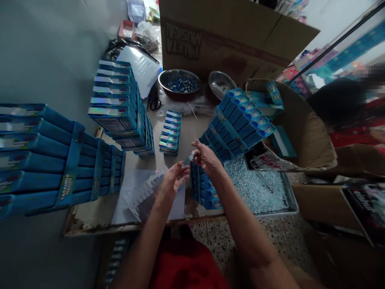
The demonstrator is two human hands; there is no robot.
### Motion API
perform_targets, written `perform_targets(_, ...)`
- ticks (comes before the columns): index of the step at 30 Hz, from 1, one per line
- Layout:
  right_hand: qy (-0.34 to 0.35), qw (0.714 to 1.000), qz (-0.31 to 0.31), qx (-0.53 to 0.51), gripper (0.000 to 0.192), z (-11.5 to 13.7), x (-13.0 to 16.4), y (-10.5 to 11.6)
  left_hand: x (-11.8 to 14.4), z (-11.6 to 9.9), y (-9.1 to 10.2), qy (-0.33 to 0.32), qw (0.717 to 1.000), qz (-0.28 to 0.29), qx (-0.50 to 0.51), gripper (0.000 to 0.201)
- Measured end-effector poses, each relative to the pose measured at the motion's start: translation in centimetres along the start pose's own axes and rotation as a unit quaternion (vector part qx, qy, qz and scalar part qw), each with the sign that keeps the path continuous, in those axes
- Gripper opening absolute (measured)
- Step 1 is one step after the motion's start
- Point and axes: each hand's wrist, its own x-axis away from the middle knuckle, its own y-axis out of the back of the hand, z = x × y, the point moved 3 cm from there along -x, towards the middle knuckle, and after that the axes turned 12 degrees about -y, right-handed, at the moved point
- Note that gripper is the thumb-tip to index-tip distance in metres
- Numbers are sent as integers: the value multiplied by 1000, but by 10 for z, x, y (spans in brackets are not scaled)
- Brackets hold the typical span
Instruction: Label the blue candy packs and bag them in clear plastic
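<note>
The small piece (188, 159) at the fingertips of your right hand (207, 157) is too blurred for you to tell what it is, or whether your left hand (175, 178) also grips it. Your left hand and forearm hide a part of the clear plastic sheet (136, 200). Of the metal tray (293, 196), one portion is covered by your right arm and by the open carton (315, 136). The left edge cuts the nearest blue boxes (36, 168), and the person (337, 104) at right is blurred.
</note>
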Motion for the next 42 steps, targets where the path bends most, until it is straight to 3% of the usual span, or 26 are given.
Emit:
perform_targets(2,7,1000,4,-17,56,-5,9,4,1,12,-6,38,997,-1,61,52)
perform_targets(5,33,999,-23,-13,56,-13,21,17,0,15,-9,16,998,-26,60,48)
perform_targets(7,84,994,-66,33,55,-19,31,32,4,14,-10,8,999,-33,35,47)
perform_targets(11,178,945,-207,182,36,-43,57,64,15,15,-14,-19,993,-2,-118,41)
perform_targets(14,174,930,-278,164,34,-63,67,84,14,18,-23,-70,964,45,-254,32)
perform_targets(16,186,933,-287,108,36,-69,63,92,6,22,-32,-77,954,58,-286,30)
perform_targets(19,227,929,-283,68,37,-64,44,99,-15,26,-45,-62,960,53,-269,30)
perform_targets(26,215,902,-348,136,32,-48,6,105,-65,32,-57,-57,951,50,-299,26)
perform_targets(35,207,897,-347,178,31,-42,3,103,-70,39,-54,-29,963,40,-264,29)
perform_targets(40,189,833,-438,281,46,-43,0,124,-72,60,-48,33,983,36,-179,48)
perform_targets(42,188,832,-432,292,50,-48,-6,135,-71,77,-49,48,986,16,-161,52)
